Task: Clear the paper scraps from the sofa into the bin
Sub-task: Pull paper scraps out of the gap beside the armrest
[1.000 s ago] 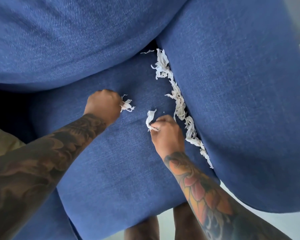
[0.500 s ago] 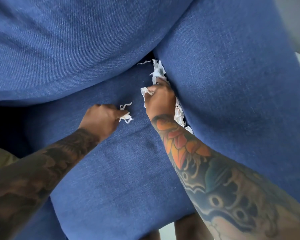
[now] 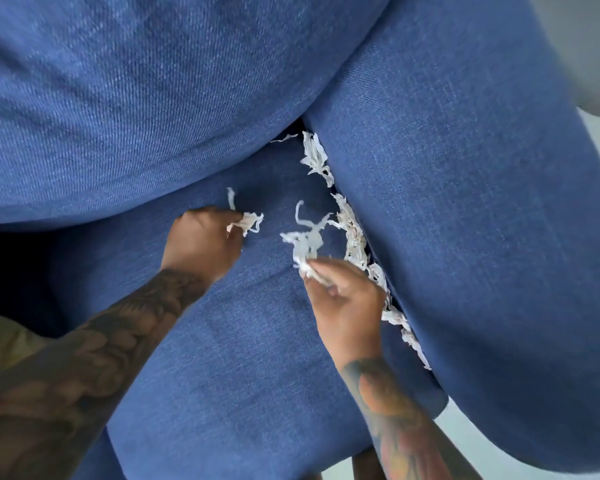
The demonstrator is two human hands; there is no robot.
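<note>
White shredded paper scraps [image 3: 355, 237]: right hand [image 3: 347, 303] has pulled back from the far blue sofa [image 3: 257, 358] crevice pinching a new clump [image 3: 305, 242], left hand [image 3: 201, 242] still fisted round its tuft [image 3: 248, 221]; most remain.

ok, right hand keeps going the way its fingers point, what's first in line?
Likely bare seat cushion, then the back cushion. The right hand pinches a scrap clump and points up-left; the crevice scraps lie off to its right. Depth unclear.
</note>
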